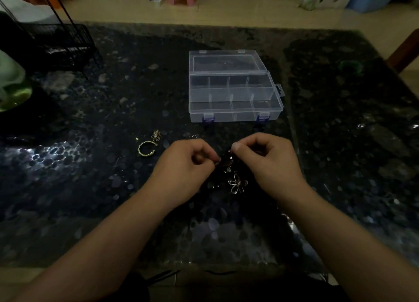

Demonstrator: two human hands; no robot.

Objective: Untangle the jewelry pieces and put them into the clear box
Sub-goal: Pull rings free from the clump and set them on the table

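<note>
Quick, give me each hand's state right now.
Left hand: fingers pinching the tangled jewelry.
Right hand: fingers pinching the same tangle.

Open clear plastic compartment box [234, 97] at mid dark speckled tabletop [90, 188]; gold open bangle [146, 148] left of the tangled jewelry cluster [233, 174], nearer than the box.

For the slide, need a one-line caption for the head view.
Both hands, left and right, pinch a jewelry tangle before the open clear box; a gold ring lies apart.
</note>
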